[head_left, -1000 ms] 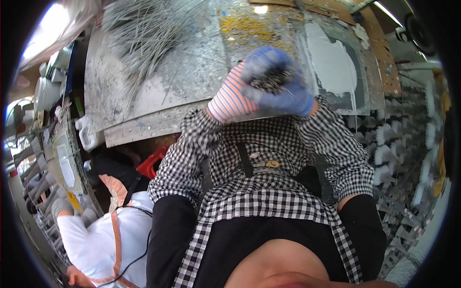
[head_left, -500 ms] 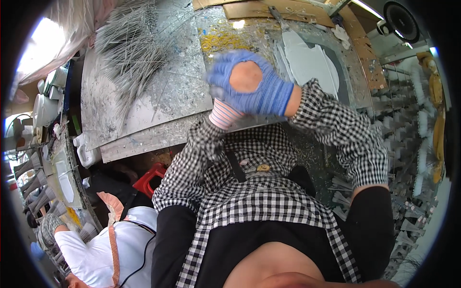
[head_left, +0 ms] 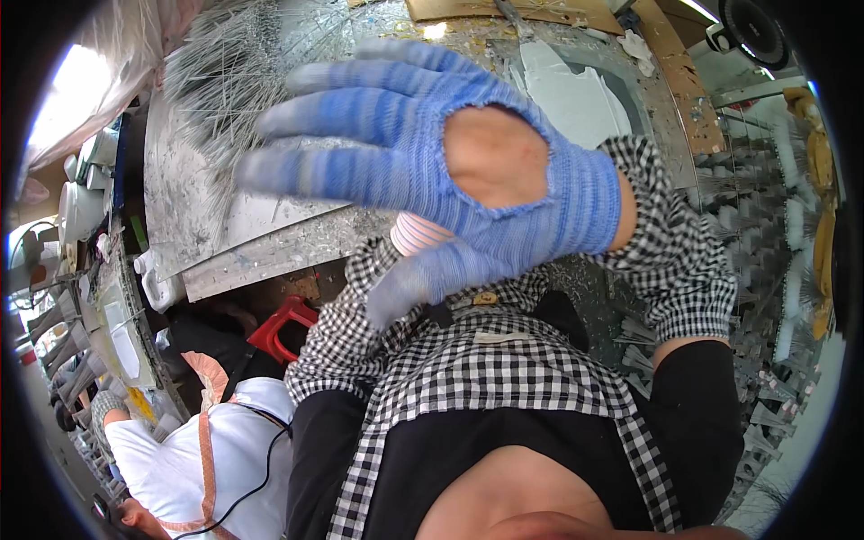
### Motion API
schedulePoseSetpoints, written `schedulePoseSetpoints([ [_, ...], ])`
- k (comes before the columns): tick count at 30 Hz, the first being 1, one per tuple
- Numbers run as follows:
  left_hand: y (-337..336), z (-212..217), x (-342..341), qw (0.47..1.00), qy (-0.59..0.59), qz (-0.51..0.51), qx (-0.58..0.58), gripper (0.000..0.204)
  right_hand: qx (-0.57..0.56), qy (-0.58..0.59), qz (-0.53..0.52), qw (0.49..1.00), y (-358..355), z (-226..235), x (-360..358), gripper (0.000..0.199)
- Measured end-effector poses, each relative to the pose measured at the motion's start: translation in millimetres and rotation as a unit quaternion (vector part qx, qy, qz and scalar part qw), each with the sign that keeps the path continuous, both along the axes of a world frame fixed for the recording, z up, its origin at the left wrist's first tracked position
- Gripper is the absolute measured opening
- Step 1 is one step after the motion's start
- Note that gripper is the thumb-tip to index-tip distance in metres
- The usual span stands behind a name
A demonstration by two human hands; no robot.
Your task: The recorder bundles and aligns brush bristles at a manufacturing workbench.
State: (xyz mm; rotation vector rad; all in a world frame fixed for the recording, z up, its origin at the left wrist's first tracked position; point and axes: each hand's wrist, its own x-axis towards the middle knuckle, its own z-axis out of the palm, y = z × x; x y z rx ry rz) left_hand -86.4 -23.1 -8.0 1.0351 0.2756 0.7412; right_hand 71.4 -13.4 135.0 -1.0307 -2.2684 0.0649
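My right hand [head_left: 450, 157], in a blue knitted glove with a round hole over the back, is raised close to the camera. Its fingers stretch out to the left, spread, with the thumb pointing down and left. I see nothing held in it. Behind it is my left hand [head_left: 421, 232], of which only the pink-and-white striped glove cuff shows; its fingers are hidden. Beyond the hands a worktable [head_left: 261, 220] carries a big heap of thin grey wire-like bristles [head_left: 216, 99] on the left.
White paste [head_left: 571, 94] is spread on a grey board at the table's right, with a spatula [head_left: 515, 18] at its far end. Bristle tufts fill a rack [head_left: 756, 225] on the right. At lower left are a red stool [head_left: 281, 328] and a co-worker in white [head_left: 202, 450].
My right hand has left its place over my left hand, risen toward the camera and spread its fingers. My left hand stays behind it. The co-worker has shifted slightly.
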Motion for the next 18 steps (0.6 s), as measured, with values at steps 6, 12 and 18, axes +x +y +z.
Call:
schedulePoseSetpoints([
  [6, 27, -24, 44, 0.994, -0.062, -0.005, -0.090, 0.039, -0.149, 0.173, 0.004, 0.974, 1, -29, 24, 0.098],
  [12, 14, 23, 55, 0.984, 0.071, 0.164, 0.019, 0.054, -0.231, 0.284, -0.087, 0.927, -47, -127, 36, 0.131],
  [18, 24, -41, 25, 0.911, 0.267, 0.061, 0.308, 0.085, -0.425, 0.505, -0.129, 0.740, -61, -204, 35, 0.068],
])
